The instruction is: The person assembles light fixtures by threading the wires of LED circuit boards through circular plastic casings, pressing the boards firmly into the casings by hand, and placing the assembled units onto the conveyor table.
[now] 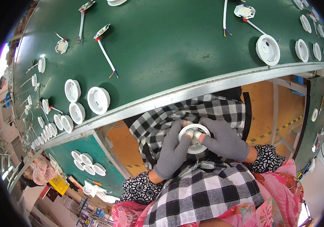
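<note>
Here, gloved fingers (210, 141) grip a white cup (196, 150), contents unclear.

The thumbs of the left grip (173, 149) and right grip (226, 142) cover part of the inside of the white cup (195, 146); most of their other fingers are hidden. The top edge cuts off a round white piece (116, 1) and a pale cable (225, 17) on the worktop (162, 56). At far left, overlapping small cups (41, 140) are too small to count. Shelf goods (88, 218), near left, are indistinct.
</note>
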Demonstrator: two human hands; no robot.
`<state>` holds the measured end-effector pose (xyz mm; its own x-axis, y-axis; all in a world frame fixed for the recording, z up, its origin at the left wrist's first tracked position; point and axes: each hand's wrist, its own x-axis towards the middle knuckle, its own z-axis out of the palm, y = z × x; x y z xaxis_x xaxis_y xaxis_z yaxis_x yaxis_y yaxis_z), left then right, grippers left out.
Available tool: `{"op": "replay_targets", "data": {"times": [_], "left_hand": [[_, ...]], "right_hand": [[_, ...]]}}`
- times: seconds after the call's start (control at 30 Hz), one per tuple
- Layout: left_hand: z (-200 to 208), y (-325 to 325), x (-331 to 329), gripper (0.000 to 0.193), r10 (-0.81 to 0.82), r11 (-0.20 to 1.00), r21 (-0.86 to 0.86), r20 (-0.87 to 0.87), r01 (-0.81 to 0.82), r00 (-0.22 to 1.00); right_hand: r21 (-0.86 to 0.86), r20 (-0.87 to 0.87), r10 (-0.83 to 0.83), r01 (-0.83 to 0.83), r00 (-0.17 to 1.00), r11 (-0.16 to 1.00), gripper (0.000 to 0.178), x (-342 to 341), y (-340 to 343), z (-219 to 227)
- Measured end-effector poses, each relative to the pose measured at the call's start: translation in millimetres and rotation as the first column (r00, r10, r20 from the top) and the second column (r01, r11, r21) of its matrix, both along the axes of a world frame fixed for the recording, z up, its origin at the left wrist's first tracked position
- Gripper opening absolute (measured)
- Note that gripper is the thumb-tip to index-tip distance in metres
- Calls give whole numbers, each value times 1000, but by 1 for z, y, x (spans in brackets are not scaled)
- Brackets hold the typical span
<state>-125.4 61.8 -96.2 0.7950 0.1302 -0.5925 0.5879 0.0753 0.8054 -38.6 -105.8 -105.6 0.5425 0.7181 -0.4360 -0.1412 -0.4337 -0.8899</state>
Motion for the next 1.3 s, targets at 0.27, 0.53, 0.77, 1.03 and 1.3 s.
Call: {"op": "replay_targets", "data": {"times": [0.27,0.53,0.77,1.03,1.3], "left_hand": [[0,-14,-14,26,58,995,85,6,-58,998],[-13,11,-11,30,-52,998,-27,-55,50,997],[-24,16,-17,51,-308,926,-238,-23,294,951],[-33,13,-14,62,-406,904,-138,16,404,914],[-38,8,-19,61,-450,893,-10,-2,450,893]], "right_hand": [[-79,15,-79,80,997,994,31,-21,4,-7],[31,-386,102,-98,917,995,43,-1,-7,-17],[-107,-402,2,-49,916,993,42,-11,-7,-9],[-149,-474,-109,43,874,988,41,-21,-10,-20],[-138,-512,-107,42,852,990,36,-28,-10,-36]]}}
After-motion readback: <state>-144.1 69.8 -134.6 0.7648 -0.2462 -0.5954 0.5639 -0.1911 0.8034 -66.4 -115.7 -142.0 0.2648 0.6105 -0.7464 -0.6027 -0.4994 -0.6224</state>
